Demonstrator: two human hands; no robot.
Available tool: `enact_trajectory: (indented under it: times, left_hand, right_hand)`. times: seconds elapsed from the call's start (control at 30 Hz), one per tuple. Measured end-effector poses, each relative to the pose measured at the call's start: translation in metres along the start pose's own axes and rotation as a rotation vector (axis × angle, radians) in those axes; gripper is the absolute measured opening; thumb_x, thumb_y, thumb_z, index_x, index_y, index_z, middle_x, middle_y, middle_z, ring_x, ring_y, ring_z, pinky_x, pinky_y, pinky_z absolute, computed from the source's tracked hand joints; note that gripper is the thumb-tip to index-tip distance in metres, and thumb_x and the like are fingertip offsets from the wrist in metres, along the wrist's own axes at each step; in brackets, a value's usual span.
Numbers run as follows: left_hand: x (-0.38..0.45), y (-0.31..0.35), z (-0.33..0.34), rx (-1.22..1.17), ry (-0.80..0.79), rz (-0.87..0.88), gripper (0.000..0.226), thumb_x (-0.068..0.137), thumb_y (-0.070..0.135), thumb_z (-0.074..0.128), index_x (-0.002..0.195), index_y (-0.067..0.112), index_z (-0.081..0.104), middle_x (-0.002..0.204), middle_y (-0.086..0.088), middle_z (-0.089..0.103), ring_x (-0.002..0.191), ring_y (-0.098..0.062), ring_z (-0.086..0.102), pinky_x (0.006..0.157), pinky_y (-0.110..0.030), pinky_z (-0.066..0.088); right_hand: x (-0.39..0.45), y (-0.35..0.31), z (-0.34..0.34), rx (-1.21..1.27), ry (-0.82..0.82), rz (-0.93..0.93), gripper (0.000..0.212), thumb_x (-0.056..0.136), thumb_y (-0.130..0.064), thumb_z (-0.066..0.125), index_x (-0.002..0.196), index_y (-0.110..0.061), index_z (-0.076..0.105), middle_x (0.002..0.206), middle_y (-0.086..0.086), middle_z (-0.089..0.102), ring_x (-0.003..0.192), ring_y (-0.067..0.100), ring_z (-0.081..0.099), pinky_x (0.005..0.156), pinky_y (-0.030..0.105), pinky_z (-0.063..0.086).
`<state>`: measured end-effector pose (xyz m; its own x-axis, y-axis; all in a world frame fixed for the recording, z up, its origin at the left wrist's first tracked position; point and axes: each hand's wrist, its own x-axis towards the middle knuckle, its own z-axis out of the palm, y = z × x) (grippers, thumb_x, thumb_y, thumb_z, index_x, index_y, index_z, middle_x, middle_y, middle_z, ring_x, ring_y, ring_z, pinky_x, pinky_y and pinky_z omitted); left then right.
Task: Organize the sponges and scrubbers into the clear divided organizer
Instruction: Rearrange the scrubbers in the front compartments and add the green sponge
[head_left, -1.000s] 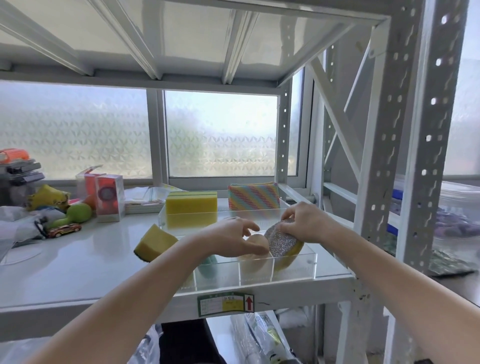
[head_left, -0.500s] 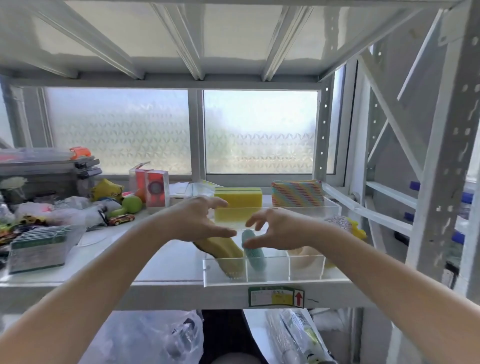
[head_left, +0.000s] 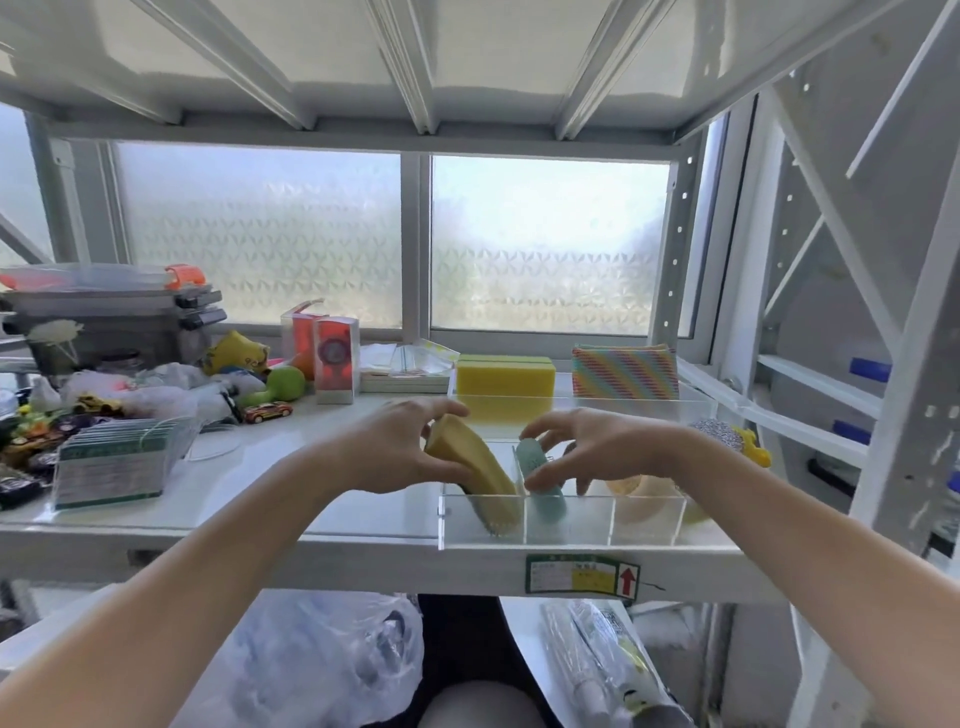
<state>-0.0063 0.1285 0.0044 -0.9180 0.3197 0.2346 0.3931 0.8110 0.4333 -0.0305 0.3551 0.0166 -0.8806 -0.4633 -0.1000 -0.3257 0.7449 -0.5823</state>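
The clear divided organizer (head_left: 566, 525) stands on the right part of the white shelf. My left hand (head_left: 389, 449) grips a yellow sponge (head_left: 480, 470), which leans tilted in the front-left compartment. My right hand (head_left: 608, 447) pinches a teal sponge (head_left: 548, 493) standing in the compartment beside it. A beige sponge (head_left: 641, 491) lies in the third front compartment. A silver glitter scrubber (head_left: 719, 436) sits at the far right. At the back stand a yellow-green sponge (head_left: 504, 376) and a rainbow-striped sponge (head_left: 623, 371).
The left of the shelf holds a stack of clear cases (head_left: 119, 462), toy cars (head_left: 267, 411), a green ball (head_left: 285, 383), red boxes (head_left: 335, 358) and bags. A perforated upright post (head_left: 914, 374) rises at the right. Plastic bags (head_left: 322, 660) lie below the shelf.
My left hand picked the yellow sponge off the shelf and set it into the front-left compartment. My right hand left the glitter scrubber and moved to the teal sponge. The view shifted left.
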Motion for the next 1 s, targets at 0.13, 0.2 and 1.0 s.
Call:
enact_trajectory:
  times: [0.13,0.2,1.0]
  left_hand:
    - [0.005,0.003,0.000,-0.044,0.017,0.022,0.072,0.067,0.044,0.077,0.131,0.030,0.046,0.116,0.002,0.058,0.107,-0.014,0.054,0.098,-0.033,0.046]
    - [0.007,0.004,0.001,-0.039,0.024,0.021,0.072,0.066,0.043,0.079,0.129,0.029,0.047,0.115,0.002,0.058,0.105,-0.014,0.055,0.098,-0.032,0.046]
    - [0.007,-0.008,0.004,-0.043,0.010,-0.022,0.065,0.060,0.049,0.081,0.116,0.030,0.055,0.100,0.003,0.065,0.092,-0.017,0.063,0.091,-0.038,0.051]
  right_hand:
    - [0.000,0.001,-0.002,-0.119,0.062,0.014,0.063,0.076,-0.034,0.076,0.130,-0.016,0.049,0.121,0.005,0.059,0.075,0.011,0.060,0.059,0.020,0.050]
    - [0.001,0.002,0.001,-0.170,0.071,0.025,0.063,0.074,-0.039,0.076,0.127,-0.016,0.051,0.118,0.005,0.060,0.080,0.014,0.061,0.064,0.024,0.054]
    - [0.009,0.000,-0.007,-0.159,0.033,0.049,0.059,0.082,-0.030,0.069,0.135,-0.016,0.047,0.118,0.014,0.065,0.072,0.011,0.063,0.065,0.023,0.055]
